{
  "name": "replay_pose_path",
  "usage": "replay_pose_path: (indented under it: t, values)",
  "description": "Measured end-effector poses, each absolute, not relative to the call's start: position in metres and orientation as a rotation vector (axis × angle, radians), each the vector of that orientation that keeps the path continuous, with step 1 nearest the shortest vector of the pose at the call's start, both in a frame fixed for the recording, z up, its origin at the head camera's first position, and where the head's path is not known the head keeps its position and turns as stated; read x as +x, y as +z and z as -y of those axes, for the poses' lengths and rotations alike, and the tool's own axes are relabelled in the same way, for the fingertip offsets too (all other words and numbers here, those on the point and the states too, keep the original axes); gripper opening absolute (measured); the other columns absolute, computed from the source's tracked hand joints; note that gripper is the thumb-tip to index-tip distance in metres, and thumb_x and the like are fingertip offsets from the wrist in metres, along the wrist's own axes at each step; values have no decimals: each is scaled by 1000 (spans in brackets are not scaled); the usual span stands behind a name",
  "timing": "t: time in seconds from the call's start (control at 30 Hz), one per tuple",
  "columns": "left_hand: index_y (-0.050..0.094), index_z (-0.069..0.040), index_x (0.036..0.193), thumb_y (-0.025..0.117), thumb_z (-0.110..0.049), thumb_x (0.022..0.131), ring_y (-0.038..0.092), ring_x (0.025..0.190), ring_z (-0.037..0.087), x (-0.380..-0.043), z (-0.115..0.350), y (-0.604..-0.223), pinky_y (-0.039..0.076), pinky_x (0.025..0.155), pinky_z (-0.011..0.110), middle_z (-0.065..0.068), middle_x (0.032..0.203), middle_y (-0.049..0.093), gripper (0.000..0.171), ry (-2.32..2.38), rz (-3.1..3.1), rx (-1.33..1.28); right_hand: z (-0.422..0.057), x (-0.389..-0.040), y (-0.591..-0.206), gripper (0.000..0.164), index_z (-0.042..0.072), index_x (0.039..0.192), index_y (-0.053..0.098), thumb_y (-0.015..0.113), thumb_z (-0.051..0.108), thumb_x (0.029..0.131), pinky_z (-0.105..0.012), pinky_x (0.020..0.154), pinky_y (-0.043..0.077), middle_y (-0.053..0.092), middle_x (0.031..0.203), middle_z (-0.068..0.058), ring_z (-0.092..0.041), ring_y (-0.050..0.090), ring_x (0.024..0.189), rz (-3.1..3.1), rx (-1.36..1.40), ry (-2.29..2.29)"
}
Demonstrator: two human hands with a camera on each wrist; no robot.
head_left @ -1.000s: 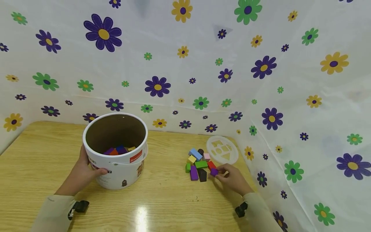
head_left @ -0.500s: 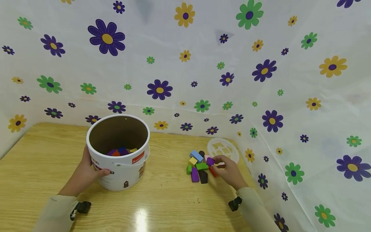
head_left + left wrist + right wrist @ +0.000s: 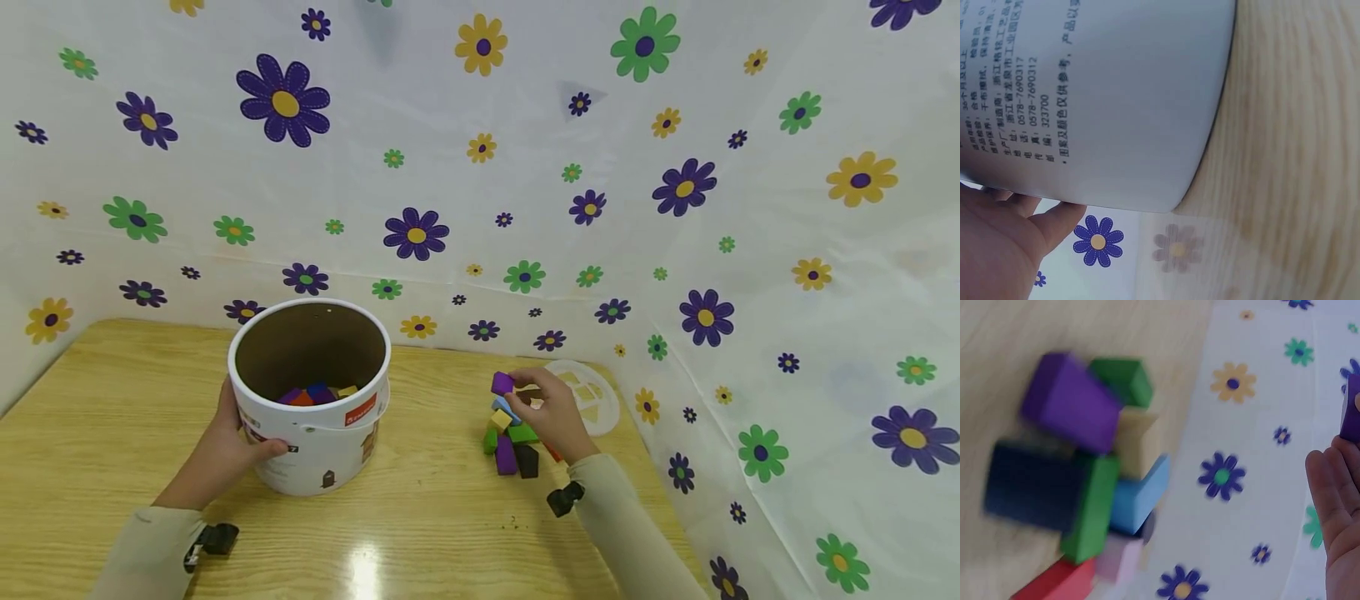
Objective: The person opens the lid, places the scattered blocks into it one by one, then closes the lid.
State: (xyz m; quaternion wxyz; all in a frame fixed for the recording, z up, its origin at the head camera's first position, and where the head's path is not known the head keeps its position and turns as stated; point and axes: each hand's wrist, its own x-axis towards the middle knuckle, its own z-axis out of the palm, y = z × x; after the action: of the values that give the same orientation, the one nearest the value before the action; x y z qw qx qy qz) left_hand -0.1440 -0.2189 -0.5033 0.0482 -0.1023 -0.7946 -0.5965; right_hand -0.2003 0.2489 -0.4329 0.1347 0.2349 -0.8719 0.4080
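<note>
At the left of the head view, my left hand (image 3: 217,450) holds the near left side of a white bucket (image 3: 322,458), thumb across its front and fingers around the side. Colored blocks (image 3: 318,393) lie in the bottom of that bucket. My right hand (image 3: 553,415) pinches a purple block (image 3: 502,383) in the air, over the far side of a small block pile. The pile has another purple block (image 3: 1072,409), a black block (image 3: 527,461), a yellow block (image 3: 500,421), green blocks, a blue block (image 3: 1141,497), a pink block (image 3: 1119,556) and a red block (image 3: 1057,584).
A white shape-sorter lid (image 3: 612,408) with cut-out shapes lies behind the right hand, near the table's right edge. Flower-patterned sheeting (image 3: 450,192) rises at the back and right of the wooden table (image 3: 435,533). Bare tabletop lies between bucket and pile.
My right hand has lifted the purple block from the right side of the pile and carried it up and leftward over the pile. The left hand keeps its hold on the bucket.
</note>
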Motion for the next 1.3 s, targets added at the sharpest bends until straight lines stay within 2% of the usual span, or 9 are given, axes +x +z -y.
replay_pose_path:
  t: [0.23, 0.4, 0.53, 0.77, 1.03, 1.3]
  values:
    - [-14, -46, 160, 82, -20, 90, 19, 146, 61, -143, 218, -502, 17, 107, 87, 23, 168, 11, 121, -1789, 2438, -294, -209, -210, -414, 29, 10, 123, 70, 76, 12, 95, -43, 89, 63, 70, 117, -5, -27, 69, 107, 2495, 766, 1158]
    - [-14, -48, 160, 82, -21, 90, 19, 147, 61, -144, 220, -502, 16, 107, 86, 22, 168, 11, 122, -1784, 2452, -278, -180, -215, -402, 28, 8, 122, 70, 76, 10, 95, -35, 94, 61, 70, 118, -5, -21, 67, 109, 2462, 846, 1134]
    - [-14, -47, 160, 82, -21, 90, 18, 147, 61, -144, 219, -501, 16, 107, 86, 22, 168, 11, 122, -1794, 2448, -286, -156, -217, -394, 28, 5, 121, 70, 76, 7, 94, -33, 96, 60, 70, 118, -8, -23, 68, 110, 2407, 911, 1188]
    - [-12, -49, 160, 82, -21, 90, 20, 146, 60, -144, 219, -501, 17, 107, 87, 22, 167, 12, 120, -1801, 2438, -295, -112, -220, -377, 27, 4, 122, 69, 75, 8, 95, -26, 100, 56, 70, 119, -8, -18, 67, 112, 2347, 1004, 1294]
    - [-13, -49, 160, 83, -22, 89, 19, 146, 61, -145, 218, -502, 15, 107, 87, 23, 167, 11, 122, -1796, 2448, -268, -73, -224, -366, 28, 2, 123, 67, 73, 8, 96, -26, 101, 55, 69, 119, -10, -24, 67, 110, 2298, 1090, 1353]
    - [-14, -47, 160, 84, -21, 89, 22, 146, 60, -145, 220, -500, 18, 107, 86, 23, 167, 12, 124, -1773, 2456, -292, -46, -225, -356, 30, 5, 125, 68, 74, 12, 97, -20, 98, 55, 69, 118, -5, -11, 65, 106, 2385, 1093, 1303]
